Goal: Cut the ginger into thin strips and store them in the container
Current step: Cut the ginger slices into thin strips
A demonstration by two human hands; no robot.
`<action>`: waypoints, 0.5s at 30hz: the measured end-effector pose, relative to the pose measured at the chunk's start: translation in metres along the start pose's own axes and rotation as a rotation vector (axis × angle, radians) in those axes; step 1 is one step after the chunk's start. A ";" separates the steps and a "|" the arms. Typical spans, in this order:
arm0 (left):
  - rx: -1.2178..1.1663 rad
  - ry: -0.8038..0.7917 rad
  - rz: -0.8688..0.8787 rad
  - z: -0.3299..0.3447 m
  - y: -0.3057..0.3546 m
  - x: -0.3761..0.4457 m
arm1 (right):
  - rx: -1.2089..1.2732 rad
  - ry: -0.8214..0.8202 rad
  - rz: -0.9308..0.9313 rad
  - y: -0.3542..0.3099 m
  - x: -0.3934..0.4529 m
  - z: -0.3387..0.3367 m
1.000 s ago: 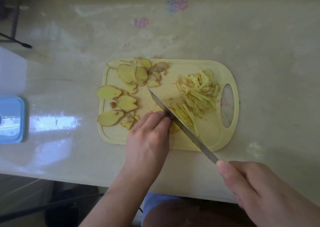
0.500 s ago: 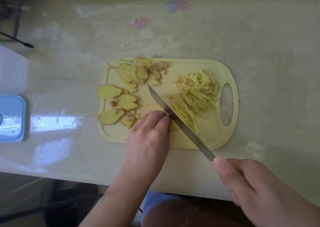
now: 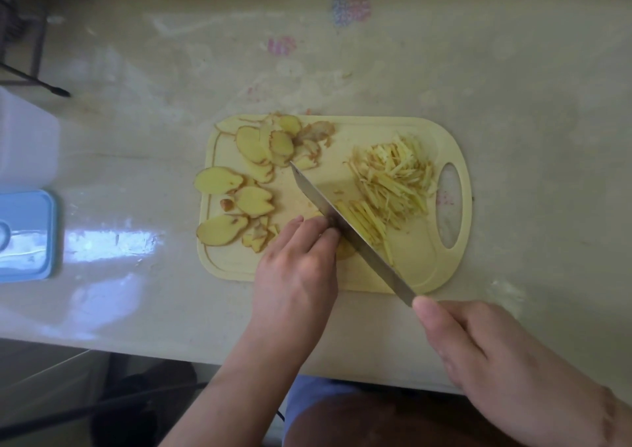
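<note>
Cutting board [image 3: 420,269]: pale yellow plastic, handle slot to the right, lying on a glossy pale table [image 3: 513,104]; bears all the ginger.

Ginger slices [image 3: 253,149]: uncut ovals, skin on the rims, spread over the board's left half in two loose groups; one slice overhangs the left edge.

Ginger strips [image 3: 396,176]: a loose heap on the right half, near the handle slot, with a fresh row lying just beside the blade.

Knife [image 3: 342,228]: long steel blade running diagonally, tip touching the upper slices, edge down on the board beside the left fingertips.

Left hand [image 3: 297,269]: palm down, fingers curled, pressing a small stack of ginger onto the board; the stack is almost wholly hidden under the fingers, so how much is left uncut cannot be told.

Right hand [image 3: 506,368]: fingers wrapped round the knife handle at the table's near edge, thumb along the top.

Blue lid [image 3: 27,234]: at the far left edge of the table, well apart from the board; a pale box above it may be the container, but it is cut off by the frame.

Handling note, as a judgement: keep the left fingertips tucked behind the knuckles, step them back evenly after each cut for even strips, and keep the tip low so the slices by it stay undisturbed.
</note>
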State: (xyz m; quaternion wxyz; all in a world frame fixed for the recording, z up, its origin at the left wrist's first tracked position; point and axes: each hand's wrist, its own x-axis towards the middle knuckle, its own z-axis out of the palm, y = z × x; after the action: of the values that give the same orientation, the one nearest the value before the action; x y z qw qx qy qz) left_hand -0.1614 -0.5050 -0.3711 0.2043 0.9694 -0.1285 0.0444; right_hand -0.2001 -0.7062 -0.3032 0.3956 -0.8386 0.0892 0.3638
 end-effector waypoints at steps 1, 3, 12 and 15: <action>0.007 -0.003 -0.007 0.000 0.000 -0.001 | 0.003 -0.008 0.027 0.001 -0.005 -0.002; 0.013 -0.006 -0.019 0.000 0.001 -0.002 | -0.003 -0.014 0.074 0.001 -0.012 -0.003; -0.011 -0.005 -0.009 -0.001 0.000 0.000 | -0.049 0.002 0.109 0.003 -0.019 -0.005; -0.016 0.006 -0.005 -0.001 0.000 0.001 | -0.031 -0.014 0.068 0.005 -0.009 -0.002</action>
State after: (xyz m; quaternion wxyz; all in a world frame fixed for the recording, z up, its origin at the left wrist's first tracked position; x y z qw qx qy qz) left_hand -0.1605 -0.5048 -0.3701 0.2125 0.9680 -0.1257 0.0459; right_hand -0.2075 -0.7122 -0.2995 0.3705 -0.8386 0.1095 0.3841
